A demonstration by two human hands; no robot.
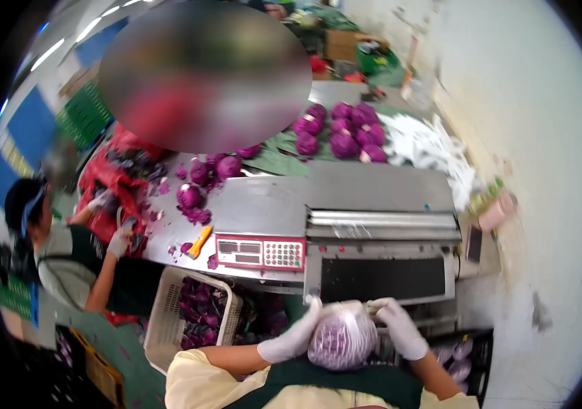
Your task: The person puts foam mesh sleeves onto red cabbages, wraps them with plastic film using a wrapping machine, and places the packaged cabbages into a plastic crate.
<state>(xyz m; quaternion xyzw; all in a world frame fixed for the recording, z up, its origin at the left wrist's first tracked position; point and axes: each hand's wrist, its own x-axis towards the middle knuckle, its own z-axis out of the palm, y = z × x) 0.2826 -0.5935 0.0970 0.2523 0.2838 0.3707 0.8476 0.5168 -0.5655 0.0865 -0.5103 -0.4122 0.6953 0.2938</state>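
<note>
A purple cabbage in a white foam net (342, 338) is held against the front of the body, at the near edge of the wrapping machine (383, 279). On its left side is my left hand (294, 335), in a white glove, its fingers closed on the cabbage's upper left. My right hand (401, 328), also gloved, has its fingertips bent in at the cabbage's upper right edge; what they pinch there is too small to make out. Left of the machine is a scale with a red-framed panel (260, 253).
Purple cabbages (344, 145) lie at the back beside white netting (427, 146). An orange-handled knife (199, 243) rests left of the scale. A crate (158, 334) holds purple leaves. At far left a co-worker (66, 262) handles a red bag (110, 180).
</note>
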